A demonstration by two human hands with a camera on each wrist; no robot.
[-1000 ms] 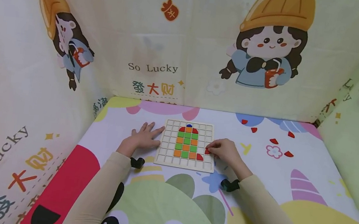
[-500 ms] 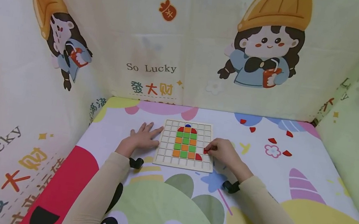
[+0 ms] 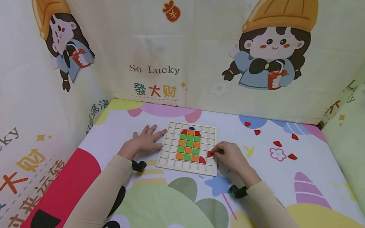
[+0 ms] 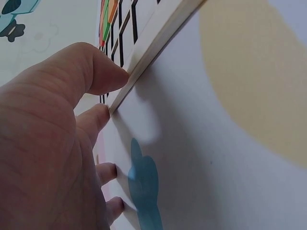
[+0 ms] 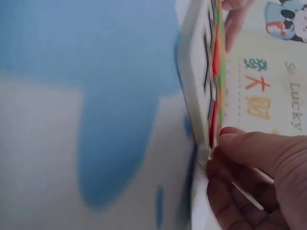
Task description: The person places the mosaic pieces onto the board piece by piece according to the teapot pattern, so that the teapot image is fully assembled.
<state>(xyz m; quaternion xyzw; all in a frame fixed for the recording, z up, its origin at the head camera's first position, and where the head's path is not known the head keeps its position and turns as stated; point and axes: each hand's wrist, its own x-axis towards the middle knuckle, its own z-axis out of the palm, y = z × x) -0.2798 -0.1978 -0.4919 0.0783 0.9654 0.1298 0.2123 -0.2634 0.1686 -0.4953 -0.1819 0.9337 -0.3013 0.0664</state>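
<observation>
A wooden grid board (image 3: 168, 163) lies on the table, with orange tiles, green tiles (image 3: 189, 144) and red quarter-round tiles (image 3: 202, 160) set in its cells. One blue tile (image 3: 191, 128) caps the pattern. My left hand (image 3: 143, 140) has its fingers spread, thumb and index finger resting against the board's left edge; the left wrist view shows the thumb (image 4: 108, 76) at the wooden rim. Over the right-hand columns, my right hand (image 3: 230, 154) pinches a red tile (image 3: 210, 154) between thumb and fingers. Most of that tile is hidden by the fingertips.
Several loose red quarter-round tiles (image 3: 277, 143) lie scattered on the patterned tablecloth (image 3: 251, 168) to the right and behind the board. A printed fabric wall (image 3: 210, 56) stands along the table's back edge, with others at both sides.
My right wrist has shifted slightly rightward, while the fingertips stay over the board's right side. The red tile shows a squarer outline between them. My left hand keeps its place at the board.
</observation>
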